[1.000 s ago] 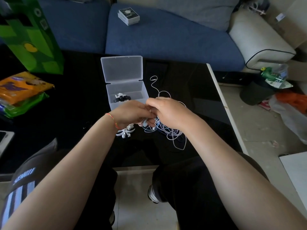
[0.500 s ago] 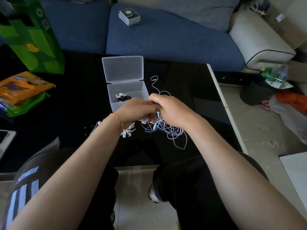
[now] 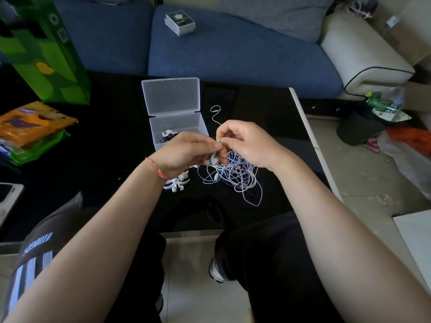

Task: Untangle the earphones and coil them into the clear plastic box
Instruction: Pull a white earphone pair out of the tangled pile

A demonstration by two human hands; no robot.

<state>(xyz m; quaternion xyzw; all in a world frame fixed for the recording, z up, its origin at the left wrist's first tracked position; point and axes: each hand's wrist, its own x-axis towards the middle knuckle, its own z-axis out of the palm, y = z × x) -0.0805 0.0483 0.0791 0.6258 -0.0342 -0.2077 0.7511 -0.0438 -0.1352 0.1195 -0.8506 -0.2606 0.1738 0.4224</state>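
Frame centre: left hand point(image 3: 186, 152) pinches an earbud point(image 3: 213, 159), right hand point(image 3: 247, 142) pinches cord; tangled earphones point(image 3: 235, 178) hang onto black surface point(image 3: 112, 141). Hard pulling likely tightens knots. Behind, clear plastic box point(image 3: 177, 127) open; dragged cord could shove it.

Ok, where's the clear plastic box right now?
In the head view, the clear plastic box sits open on the black table, just beyond the left hand, left of the tangled earphones.
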